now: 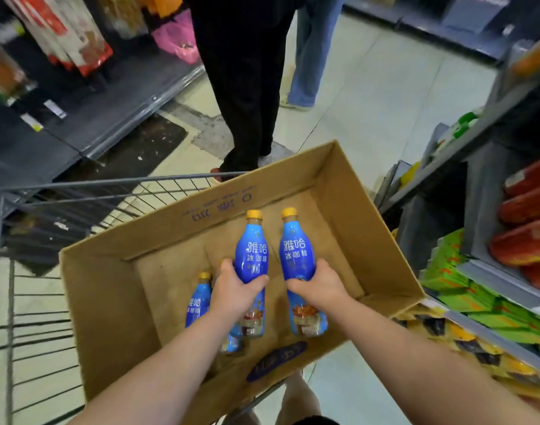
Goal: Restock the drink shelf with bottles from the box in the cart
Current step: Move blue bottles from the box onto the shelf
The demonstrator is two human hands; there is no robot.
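Note:
An open cardboard box (339,191) lies in a wire cart (78,194). My left hand (232,286) grips a blue coffee bottle with a yellow cap (252,250) around its middle, held above the box. My right hand (321,286) grips a second blue bottle (296,250) the same way, just to the right. Another blue bottle (198,302) stands in the box left of my left wrist. One more bottle (230,343) shows partly under my left forearm.
Two people stand in the aisle beyond the cart, one in black trousers (247,87), one in jeans (308,56). A shelf unit (477,271) on the right holds green, yellow and red packets. Dark shelving (78,111) with packaged goods runs along the left.

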